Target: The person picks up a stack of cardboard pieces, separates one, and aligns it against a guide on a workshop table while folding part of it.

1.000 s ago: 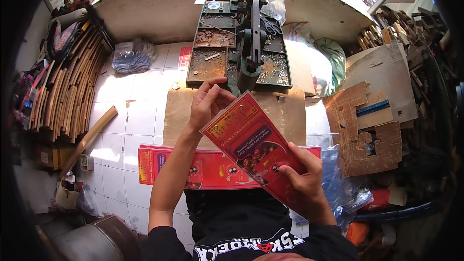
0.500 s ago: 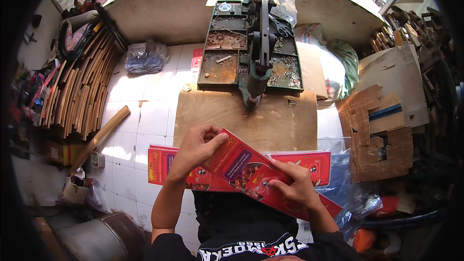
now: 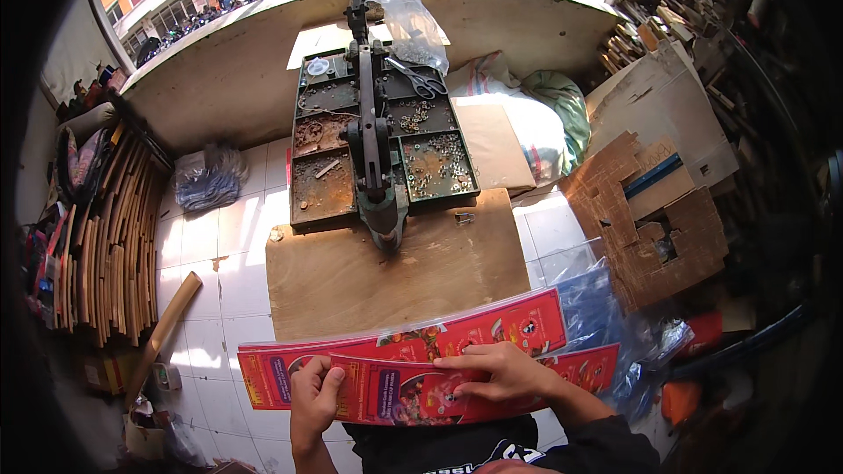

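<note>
Between my hands is a long red printed strip (image 3: 404, 393) with food pictures and a purple panel. My left hand (image 3: 316, 397) pinches its left end, thumb on top. My right hand (image 3: 507, 376) is closed on the strip further right, fingers along its far edge and thumb on the printed face. A second red strip (image 3: 518, 323), glossy as if covered in clear plastic, lies just beyond, partly hidden by the held one. Past it, a wooden board (image 3: 395, 285) lies on the floor in front of a green metal lever press (image 3: 373, 158).
Around the press, a compartment tray (image 3: 320, 218) holds many small metal pieces; scissors (image 3: 417, 79) rest on it. Clear plastic sleeves (image 3: 587, 307) lie at right, near cut brown boards (image 3: 606, 202). Wooden slats (image 3: 110, 246) stand stacked at left, with a curved wooden piece (image 3: 167, 325) nearby.
The held strip has swung from a steep slant to nearly level and come nearer to my body. Both hands moved down with it. The view has shifted, showing more of the window.
</note>
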`<action>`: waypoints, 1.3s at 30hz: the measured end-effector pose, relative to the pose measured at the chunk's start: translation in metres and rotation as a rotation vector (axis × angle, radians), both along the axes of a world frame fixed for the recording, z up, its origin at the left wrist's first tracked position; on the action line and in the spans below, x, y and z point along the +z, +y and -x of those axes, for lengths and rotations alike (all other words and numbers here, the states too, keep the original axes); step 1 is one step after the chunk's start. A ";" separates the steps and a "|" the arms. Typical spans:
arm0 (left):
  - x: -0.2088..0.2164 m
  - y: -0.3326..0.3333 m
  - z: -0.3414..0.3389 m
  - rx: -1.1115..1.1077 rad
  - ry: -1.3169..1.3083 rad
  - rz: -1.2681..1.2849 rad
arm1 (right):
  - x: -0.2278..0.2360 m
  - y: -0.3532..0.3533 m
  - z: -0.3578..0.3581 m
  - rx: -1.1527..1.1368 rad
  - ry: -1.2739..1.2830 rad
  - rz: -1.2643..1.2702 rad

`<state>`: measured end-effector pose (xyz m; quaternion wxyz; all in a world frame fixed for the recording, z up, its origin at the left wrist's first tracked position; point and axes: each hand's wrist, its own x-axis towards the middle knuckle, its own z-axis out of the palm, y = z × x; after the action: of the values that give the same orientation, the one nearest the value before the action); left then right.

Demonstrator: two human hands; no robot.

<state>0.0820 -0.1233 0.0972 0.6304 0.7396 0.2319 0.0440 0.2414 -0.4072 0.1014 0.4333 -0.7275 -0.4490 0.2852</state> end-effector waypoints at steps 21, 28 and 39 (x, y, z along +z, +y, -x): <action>-0.011 -0.038 0.027 0.150 0.066 0.070 | 0.008 -0.012 -0.021 0.206 -0.226 0.148; -0.010 -0.039 0.019 0.191 0.015 0.175 | 0.019 -0.017 -0.026 0.161 -0.264 0.108; -0.017 -0.052 0.016 0.321 -0.050 0.070 | 0.011 -0.012 -0.014 0.112 -0.378 0.099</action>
<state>0.0665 -0.1756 0.0803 0.6464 0.6692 0.3324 0.1545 0.2559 -0.4189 0.1126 0.2886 -0.7623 -0.5476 0.1890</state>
